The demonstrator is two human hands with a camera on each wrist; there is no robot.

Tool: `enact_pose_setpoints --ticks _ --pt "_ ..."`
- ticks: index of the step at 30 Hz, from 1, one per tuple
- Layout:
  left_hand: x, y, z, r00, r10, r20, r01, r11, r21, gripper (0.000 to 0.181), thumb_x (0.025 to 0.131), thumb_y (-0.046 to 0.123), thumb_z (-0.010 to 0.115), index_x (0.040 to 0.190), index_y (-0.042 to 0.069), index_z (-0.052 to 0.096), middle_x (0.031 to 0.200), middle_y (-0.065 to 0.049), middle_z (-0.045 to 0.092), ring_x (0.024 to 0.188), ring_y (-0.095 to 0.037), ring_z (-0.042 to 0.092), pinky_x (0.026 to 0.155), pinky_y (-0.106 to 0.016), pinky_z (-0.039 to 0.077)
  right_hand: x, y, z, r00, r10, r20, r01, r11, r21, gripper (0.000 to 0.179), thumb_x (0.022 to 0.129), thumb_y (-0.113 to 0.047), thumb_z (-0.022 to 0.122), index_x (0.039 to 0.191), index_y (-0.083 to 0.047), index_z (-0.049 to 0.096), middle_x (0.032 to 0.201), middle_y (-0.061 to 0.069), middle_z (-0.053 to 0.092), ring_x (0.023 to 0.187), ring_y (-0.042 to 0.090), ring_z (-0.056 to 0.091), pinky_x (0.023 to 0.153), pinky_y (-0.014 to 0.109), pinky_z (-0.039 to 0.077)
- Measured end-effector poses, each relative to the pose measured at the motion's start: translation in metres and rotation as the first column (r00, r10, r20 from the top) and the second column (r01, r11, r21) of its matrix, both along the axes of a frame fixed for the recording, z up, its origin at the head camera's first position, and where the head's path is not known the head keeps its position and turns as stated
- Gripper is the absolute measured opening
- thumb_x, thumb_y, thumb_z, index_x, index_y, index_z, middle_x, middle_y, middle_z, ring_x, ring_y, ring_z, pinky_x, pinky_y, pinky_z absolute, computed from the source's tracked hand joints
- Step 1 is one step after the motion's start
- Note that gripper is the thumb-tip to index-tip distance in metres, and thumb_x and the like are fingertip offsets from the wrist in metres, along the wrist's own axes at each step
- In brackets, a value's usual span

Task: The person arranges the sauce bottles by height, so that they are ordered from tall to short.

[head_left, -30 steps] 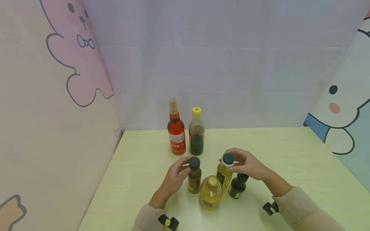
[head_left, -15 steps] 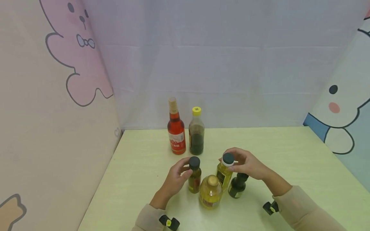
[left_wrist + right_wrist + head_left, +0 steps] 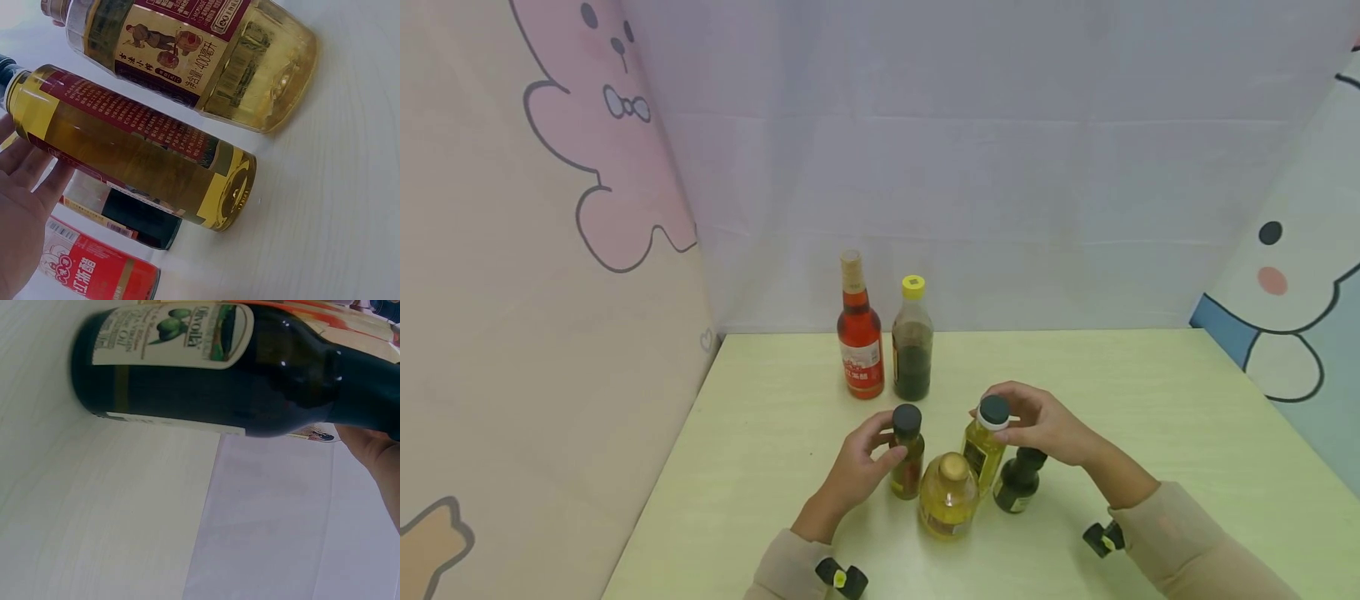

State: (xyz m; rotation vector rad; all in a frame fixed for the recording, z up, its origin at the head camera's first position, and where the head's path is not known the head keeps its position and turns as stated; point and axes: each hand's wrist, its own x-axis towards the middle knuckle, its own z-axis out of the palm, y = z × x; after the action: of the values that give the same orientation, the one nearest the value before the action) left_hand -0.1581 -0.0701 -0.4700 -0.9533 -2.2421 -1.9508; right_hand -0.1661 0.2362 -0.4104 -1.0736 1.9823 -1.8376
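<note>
My left hand (image 3: 857,462) grips the upper part of a small oil bottle (image 3: 907,471) with a black cap, thumb across its front and fingers behind. That bottle (image 3: 137,150) stands on the table in the left wrist view. With thumb and fingers, my right hand (image 3: 1048,425) holds the neck of a yellow oil bottle (image 3: 979,450) with a dark green cap. Between the hands, nearer to me, stands a rounded oil bottle (image 3: 946,507) with a gold cap. A dark olive oil bottle (image 3: 1018,483) is under my right hand; its label (image 3: 187,334) fills the top of the right wrist view.
Farther back on the pale table (image 3: 760,467) stand a tall red vinegar bottle (image 3: 861,354) and a yellow-capped bottle of dark liquid (image 3: 913,358). A plain cloth wall (image 3: 1000,208) rises behind the table, and printed cartoon walls (image 3: 625,183) flank it.
My left thumb has moved slightly right across the front of the black-capped bottle. The right hand and the bottles keep their places; the head view has shifted a little.
</note>
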Motion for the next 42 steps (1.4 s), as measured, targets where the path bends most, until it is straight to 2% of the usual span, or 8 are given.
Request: enact_pose_setpoints --ticks 5,11,12,18,22,30,33,42 --pt "0.004 0.001 0.006 1.0 0.011 0.006 -0.011 0.999 -0.041 0.041 0.091 -0.004 0.063 0.131 -0.005 0.053 0.126 -0.018 0.059 0.119 -0.026 0.054 0.098 -0.042 0.046 -0.001 0.001 -0.001 1.0 0.007 -0.003 -0.007 1.0 -0.006 0.036 0.09 0.008 0.061 0.124 0.001 0.053 0.118 0.026 0.06 0.112 0.021 0.06 0.085 0.035 0.054" --pt "0.017 0.0 0.033 1.0 0.005 0.021 -0.004 0.997 -0.082 0.042 0.088 -0.002 0.068 0.128 -0.007 0.053 0.124 -0.02 0.059 0.118 -0.026 0.054 0.099 -0.042 0.046 0.0 0.0 0.0 1.0 0.006 -0.007 -0.006 1.0 -0.004 0.037 0.089 0.009 0.06 0.124 -0.001 0.054 0.119 0.026 0.06 0.111 0.021 0.06 0.084 0.036 0.054" --pt "0.017 0.0 0.033 1.0 0.007 0.024 -0.005 0.996 -0.087 0.043 0.088 -0.001 0.069 0.128 -0.007 0.053 0.124 -0.019 0.059 0.118 -0.026 0.054 0.099 -0.042 0.046 0.0 -0.001 0.001 1.0 0.005 -0.009 -0.005 1.0 -0.003 0.037 0.089 0.01 0.061 0.124 -0.001 0.054 0.118 0.026 0.06 0.111 0.021 0.06 0.084 0.036 0.054" --pt "0.006 0.001 0.006 1.0 0.015 0.023 -0.014 0.997 -0.078 0.051 0.084 0.0 0.075 0.13 -0.001 0.054 0.127 -0.013 0.059 0.121 -0.026 0.052 0.1 -0.043 0.045 0.0 -0.001 0.002 1.0 0.004 -0.016 -0.004 1.0 -0.004 0.036 0.089 0.009 0.061 0.124 0.001 0.053 0.118 0.024 0.061 0.111 0.022 0.06 0.085 0.036 0.054" --pt "0.003 0.0 -0.003 1.0 0.002 0.001 -0.002 0.998 -0.057 0.051 0.083 0.005 0.077 0.129 0.005 0.056 0.126 -0.007 0.06 0.12 -0.024 0.053 0.099 -0.042 0.045 -0.001 0.0 0.001 1.0 0.008 -0.008 -0.008 1.0 -0.007 0.036 0.09 0.009 0.06 0.124 0.002 0.053 0.119 0.02 0.062 0.112 0.022 0.06 0.085 0.036 0.054" --pt "0.003 -0.001 -0.005 1.0 0.002 -0.025 -0.004 0.997 -0.071 0.05 0.084 0.01 0.078 0.129 0.01 0.057 0.124 -0.001 0.06 0.117 -0.022 0.055 0.097 -0.042 0.047 0.0 0.0 -0.001 1.0 0.013 -0.012 -0.013 1.0 -0.013 0.036 0.09 0.009 0.061 0.124 0.002 0.053 0.118 0.026 0.06 0.112 0.022 0.06 0.085 0.036 0.054" --pt "0.005 -0.001 -0.001 1.0 0.007 -0.002 -0.008 0.997 -0.077 0.05 0.084 0.009 0.078 0.129 0.008 0.057 0.124 -0.002 0.06 0.117 -0.022 0.055 0.098 -0.041 0.047 0.0 0.0 0.0 1.0 0.007 -0.007 -0.007 1.0 -0.013 0.036 0.09 0.008 0.061 0.124 0.003 0.053 0.118 0.029 0.059 0.111 0.022 0.06 0.084 0.036 0.054" --pt "0.003 -0.001 -0.004 1.0 0.018 0.024 -0.016 0.996 -0.089 0.049 0.084 0.013 0.078 0.129 0.01 0.058 0.124 0.001 0.06 0.117 -0.021 0.055 0.098 -0.041 0.046 0.001 -0.001 0.002 1.0 -0.003 0.005 0.003 1.0 -0.006 0.036 0.089 0.01 0.061 0.123 -0.001 0.054 0.119 0.027 0.06 0.112 0.021 0.06 0.084 0.036 0.054"
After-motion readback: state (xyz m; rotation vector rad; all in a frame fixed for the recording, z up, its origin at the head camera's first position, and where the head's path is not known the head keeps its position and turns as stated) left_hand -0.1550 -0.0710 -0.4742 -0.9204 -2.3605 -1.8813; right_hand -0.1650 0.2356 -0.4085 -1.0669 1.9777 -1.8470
